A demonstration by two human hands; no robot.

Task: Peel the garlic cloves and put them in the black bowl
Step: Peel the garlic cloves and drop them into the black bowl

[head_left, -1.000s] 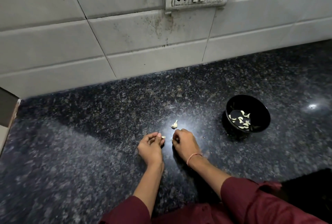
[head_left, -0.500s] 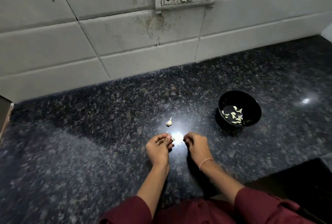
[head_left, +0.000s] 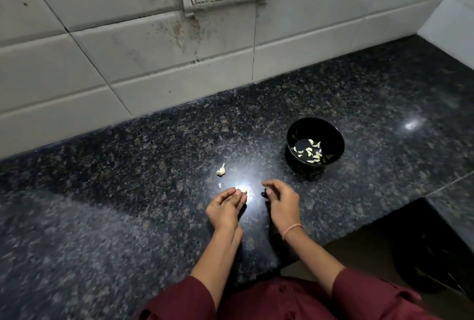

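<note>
As things lie at this moment, entries as follows.

Left hand (head_left: 225, 207): my fingertips pinch one garlic clove (head_left: 243, 189), low over the table (head_left: 128, 204), inside the bright glare patch.

Right hand (head_left: 282, 201): just beside the left and apart from the clove, fingers loosely curled, nothing visible in them.

Spare clove (head_left: 221, 170): unpeeled, judging by its papery tail; on the table just beyond my left hand.

Scrap of skin (head_left: 220, 186): small and pale, between the spare clove and my left hand.

Black bowl (head_left: 333, 135): upright, near, beyond and to the right of my right hand. It holds a scatter of peeled cloves (head_left: 311, 151) on its floor.

Step in hand, by my judgement: stripping the pinched clove.

To do it well:
- Bring the right thumbnail to the root end, lift the skin there and draw it along the length.
- Turn the clove with the left fingertips rather than squeezing it.
- Tilt the clove out of the light before dropping it in, since the glare hides whether any skin clings.
- Keep loose peel away from the bowl.
</note>
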